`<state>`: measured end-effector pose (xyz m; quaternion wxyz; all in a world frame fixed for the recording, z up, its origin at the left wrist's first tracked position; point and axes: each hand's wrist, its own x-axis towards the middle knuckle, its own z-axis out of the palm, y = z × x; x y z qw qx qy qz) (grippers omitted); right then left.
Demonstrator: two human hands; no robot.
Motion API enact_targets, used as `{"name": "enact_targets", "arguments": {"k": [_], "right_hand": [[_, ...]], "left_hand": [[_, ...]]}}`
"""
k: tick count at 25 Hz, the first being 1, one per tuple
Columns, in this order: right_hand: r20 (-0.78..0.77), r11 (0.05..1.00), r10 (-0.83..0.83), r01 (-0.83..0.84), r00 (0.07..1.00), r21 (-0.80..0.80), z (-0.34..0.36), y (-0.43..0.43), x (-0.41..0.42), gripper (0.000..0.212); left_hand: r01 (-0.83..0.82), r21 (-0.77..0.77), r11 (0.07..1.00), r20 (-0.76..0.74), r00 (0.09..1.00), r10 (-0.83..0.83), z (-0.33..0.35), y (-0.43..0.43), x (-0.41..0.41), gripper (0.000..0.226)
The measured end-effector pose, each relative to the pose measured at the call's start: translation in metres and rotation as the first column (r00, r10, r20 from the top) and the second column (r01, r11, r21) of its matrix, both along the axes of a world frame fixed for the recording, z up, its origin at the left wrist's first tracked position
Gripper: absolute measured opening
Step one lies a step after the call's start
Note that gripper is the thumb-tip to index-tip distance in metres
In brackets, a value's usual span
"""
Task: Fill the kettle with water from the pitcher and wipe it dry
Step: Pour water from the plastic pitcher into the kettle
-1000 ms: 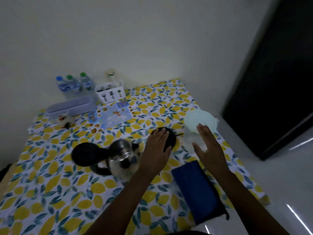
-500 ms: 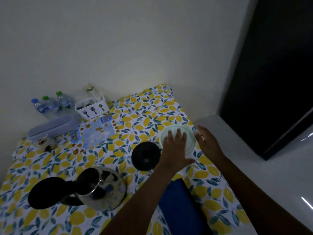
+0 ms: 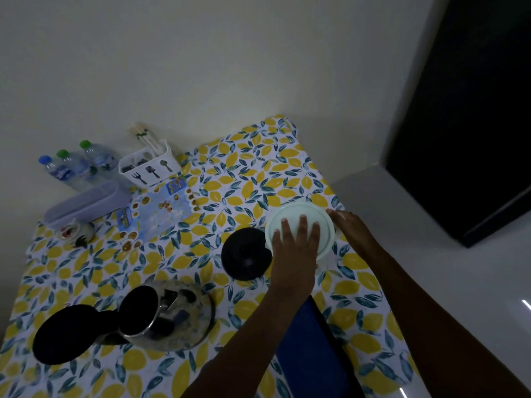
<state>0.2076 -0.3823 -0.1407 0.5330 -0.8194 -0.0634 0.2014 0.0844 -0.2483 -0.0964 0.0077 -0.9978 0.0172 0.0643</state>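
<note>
Here, the left hand (image 3: pixel 296 251) lies flat, fingers spread, on the pitcher's pale lid (image 3: pixel 300 225). The right hand (image 3: pixel 349 228) cups its side; the grasp itself is hidden

The left hand (image 3: pixel 296 251), which was by the black lid (image 3: pixel 245 253) a second ago, now lies flat on the pitcher's lid (image 3: pixel 298 218). The right hand (image 3: pixel 352 229), then hovering open, now touches its right edge.
</note>
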Motion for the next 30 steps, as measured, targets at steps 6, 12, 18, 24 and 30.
{"name": "enact_targets", "arguments": {"k": [6, 12, 18, 24, 30], "right_hand": [[-0.259, 0.975, -0.185, 0.209, 0.948, 0.070, -0.002, -0.004, -0.019, 0.051], [-0.284, 0.906, -0.331, 0.387, 0.900, 0.171, 0.004, 0.008, -0.074, 0.049], [-0.286, 0.923, -0.284, 0.342, 0.915, 0.175, 0.039, 0.059, -0.105, 0.051], [-0.247, 0.966, -0.257, 0.255, 0.934, -0.039, 0.090, 0.144, -0.118, 0.047], [-0.014, 0.996, -0.070, 0.069, 0.997, -0.054, 0.141, 0.192, -0.120, 0.041]], "left_hand": [[0.130, 0.009, 0.992, -0.030, 0.991, -0.129, 0.005, 0.014, -0.015, 0.087], [0.156, -0.058, 0.986, -0.071, 0.985, -0.160, 0.025, 0.030, -0.059, 0.086], [-0.004, -0.013, 1.000, 0.185, 0.983, 0.006, 0.058, 0.057, -0.114, 0.102], [-0.129, -0.170, 0.977, 0.193, 0.968, 0.162, 0.079, 0.112, -0.155, 0.100], [-0.224, -0.347, 0.911, 0.242, 0.917, 0.317, 0.089, 0.145, -0.169, 0.096]]}}
